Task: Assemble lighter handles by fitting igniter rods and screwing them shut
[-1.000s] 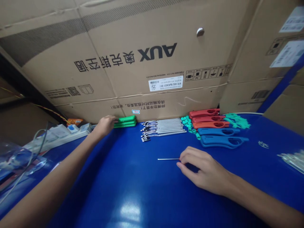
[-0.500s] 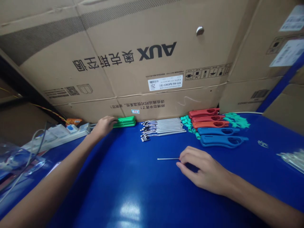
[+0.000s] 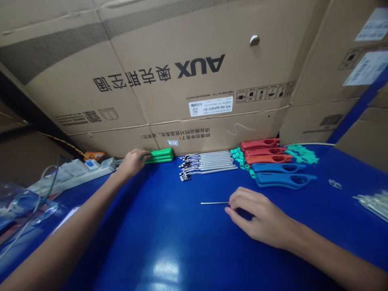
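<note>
My left hand reaches to the back of the blue table and closes its fingers on the left end of a stack of green plastic handles that lies against the cardboard box. My right hand rests on the table near the middle and pinches the right end of a thin metal rod, which lies flat and points left.
A big cardboard box walls the table's back. Along it lie a bundle of metal tubes, red handles, blue handles and small teal parts. A white power strip and cables sit at left, clear bagged parts at right.
</note>
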A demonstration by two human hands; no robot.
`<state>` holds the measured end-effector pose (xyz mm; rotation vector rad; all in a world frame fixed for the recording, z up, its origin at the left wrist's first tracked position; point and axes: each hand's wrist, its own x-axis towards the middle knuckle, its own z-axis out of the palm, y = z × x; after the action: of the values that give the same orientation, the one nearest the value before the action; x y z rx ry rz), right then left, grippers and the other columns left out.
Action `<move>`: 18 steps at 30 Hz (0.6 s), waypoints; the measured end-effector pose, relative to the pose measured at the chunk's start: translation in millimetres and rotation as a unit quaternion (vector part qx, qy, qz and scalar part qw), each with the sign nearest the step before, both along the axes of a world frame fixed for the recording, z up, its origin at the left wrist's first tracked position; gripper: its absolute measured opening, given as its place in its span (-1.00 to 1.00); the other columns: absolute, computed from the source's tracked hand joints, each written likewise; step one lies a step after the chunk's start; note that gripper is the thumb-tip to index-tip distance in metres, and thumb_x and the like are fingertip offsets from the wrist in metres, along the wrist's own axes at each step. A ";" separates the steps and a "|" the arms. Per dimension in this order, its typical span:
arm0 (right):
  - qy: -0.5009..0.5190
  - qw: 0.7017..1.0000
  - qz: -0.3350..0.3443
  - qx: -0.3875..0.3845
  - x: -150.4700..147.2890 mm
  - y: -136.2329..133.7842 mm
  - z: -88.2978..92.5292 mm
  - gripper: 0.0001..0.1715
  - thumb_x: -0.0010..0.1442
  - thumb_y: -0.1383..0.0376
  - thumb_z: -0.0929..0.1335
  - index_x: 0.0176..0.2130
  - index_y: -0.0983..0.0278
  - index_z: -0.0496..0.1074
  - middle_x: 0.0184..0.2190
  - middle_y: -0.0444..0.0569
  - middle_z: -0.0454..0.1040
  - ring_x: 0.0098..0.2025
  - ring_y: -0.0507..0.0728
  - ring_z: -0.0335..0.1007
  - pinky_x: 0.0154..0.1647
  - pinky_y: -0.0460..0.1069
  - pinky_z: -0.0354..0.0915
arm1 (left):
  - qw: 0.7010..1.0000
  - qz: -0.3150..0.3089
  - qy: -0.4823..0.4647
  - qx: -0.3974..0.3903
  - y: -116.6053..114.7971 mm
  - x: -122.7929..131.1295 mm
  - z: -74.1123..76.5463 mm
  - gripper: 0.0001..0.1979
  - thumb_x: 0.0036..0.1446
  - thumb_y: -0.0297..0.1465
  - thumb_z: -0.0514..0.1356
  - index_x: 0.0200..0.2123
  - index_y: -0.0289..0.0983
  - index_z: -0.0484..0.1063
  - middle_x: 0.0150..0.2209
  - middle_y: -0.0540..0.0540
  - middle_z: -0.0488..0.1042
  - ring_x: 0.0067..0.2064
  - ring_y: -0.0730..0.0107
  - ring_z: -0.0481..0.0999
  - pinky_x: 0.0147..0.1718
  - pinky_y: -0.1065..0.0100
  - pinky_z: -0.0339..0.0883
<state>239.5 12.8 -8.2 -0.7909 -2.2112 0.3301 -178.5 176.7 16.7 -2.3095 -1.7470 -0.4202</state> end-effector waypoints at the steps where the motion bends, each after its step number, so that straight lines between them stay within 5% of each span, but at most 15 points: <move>1: -0.002 1.000 0.001 -0.001 0.1 0.1 0.3 -0.77 0.31 0.41 0.29 -0.42 0.29 0.36 -0.43 -0.02 0.43 -0.37 0.08 0.35 -0.31 -0.02 0.28 | 1.000 -0.001 0.000 0.001 -0.1 0.3 0.2 -0.69 0.32 -0.27 0.18 0.06 -0.26 0.40 0.06 -0.18 0.44 -0.02 0.21 0.51 -0.06 0.09 0.47; 18: 0.004 1.000 0.003 0.004 0.4 0.8 -0.9 -0.77 0.30 0.41 0.30 -0.42 0.29 0.36 -0.43 -0.02 0.45 -0.37 0.07 0.36 -0.30 -0.02 0.30 | 1.000 -0.006 0.027 0.005 -2.6 -0.5 -1.2 -0.69 0.32 -0.27 0.18 0.06 -0.28 0.39 0.06 -0.18 0.43 -0.01 0.20 0.50 -0.05 0.08 0.46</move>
<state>239.8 13.6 -9.1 -0.7782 -2.2058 0.3255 -179.0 174.1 15.5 -2.3044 -1.7035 -0.3641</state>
